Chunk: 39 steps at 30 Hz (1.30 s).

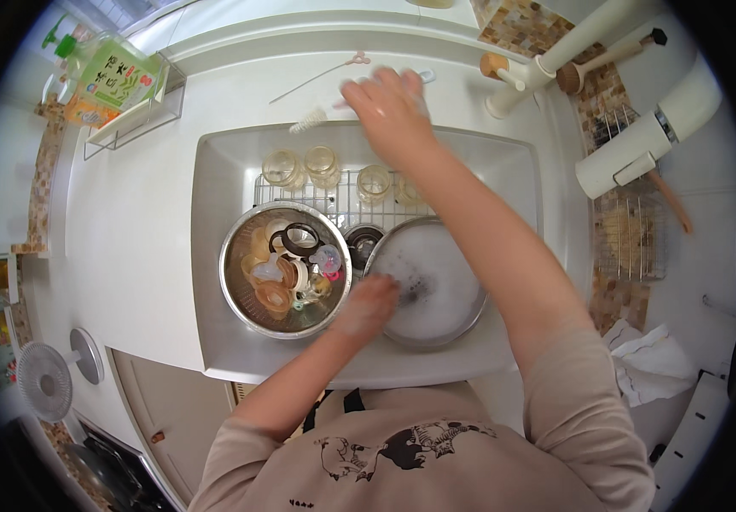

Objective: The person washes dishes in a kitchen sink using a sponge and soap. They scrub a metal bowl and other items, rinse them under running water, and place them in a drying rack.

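Over the counter behind the sink, my right hand [393,109] is blurred, its fingers curled around the handle of a white bottle brush [309,120]. Beside the brush lies a thin straw brush [316,83] with a pink loop end. My left hand [368,304], also blurred, is at the left rim of a metal basin of sudsy water [432,275]; whether its fingers hold anything is unclear. To its left, a steel colander [230,297] contains bottle nipples, collars and a dark handled ring [300,239]. Several glass jars or bottles [322,166] stand on a wire rack [348,203].
The white sink [211,256] surrounds the colander and basin, with a dark drain [362,243] between them. A white faucet [624,153] stands at right. Soap bottles [108,77] sit on a rack at upper left. A small fan [44,382] is at left, a white cloth [652,361] at right.
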Available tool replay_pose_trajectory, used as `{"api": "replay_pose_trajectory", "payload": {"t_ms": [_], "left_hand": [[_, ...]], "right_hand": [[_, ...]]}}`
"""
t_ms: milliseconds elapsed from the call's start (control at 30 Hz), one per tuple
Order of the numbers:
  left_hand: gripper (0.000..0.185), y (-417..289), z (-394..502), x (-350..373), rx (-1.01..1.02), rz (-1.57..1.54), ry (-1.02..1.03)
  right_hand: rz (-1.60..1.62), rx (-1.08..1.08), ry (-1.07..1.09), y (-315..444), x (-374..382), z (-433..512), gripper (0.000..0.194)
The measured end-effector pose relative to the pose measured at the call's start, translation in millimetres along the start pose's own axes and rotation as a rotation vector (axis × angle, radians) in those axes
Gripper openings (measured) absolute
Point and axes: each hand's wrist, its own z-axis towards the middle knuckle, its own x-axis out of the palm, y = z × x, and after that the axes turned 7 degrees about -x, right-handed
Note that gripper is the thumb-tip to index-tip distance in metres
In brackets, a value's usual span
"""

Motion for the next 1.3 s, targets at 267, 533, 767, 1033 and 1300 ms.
{"api": "replay_pose_trajectory", "payload": {"t_ms": [267, 533, 767, 1033, 1300], "left_hand": [[0.047, -20.7, 42.5, 179.4, -0.294, 0.091, 0.642], [0.035, -20.0, 54.0, 95.0, -0.197, 0.029, 0.821], [0.024, -27.2, 60.8, 44.1, -0.993, -1.171, 0.863], [0.032, -37.1, 60.9, 4.3, -0.953, -1.709, 0.693], [0.028, -59.9, 62.7, -34.2, -0.808, -1.675, 0.645]], "right_hand": [[0.218, 0.462, 0.19, 55.7, -103.1, -149.1, 0.014], [0.45, 1.025, 0.277, 71.5, -157.0, -270.0, 0.013], [0.648, 1.323, 0.164, 90.6, -170.8, -315.7, 0.013], [0.97, 1.428, 0.1, 103.0, -159.2, -309.1, 0.012], [0.956, 1.251, 0.189, 94.8, -127.4, -290.2, 0.034]]}}
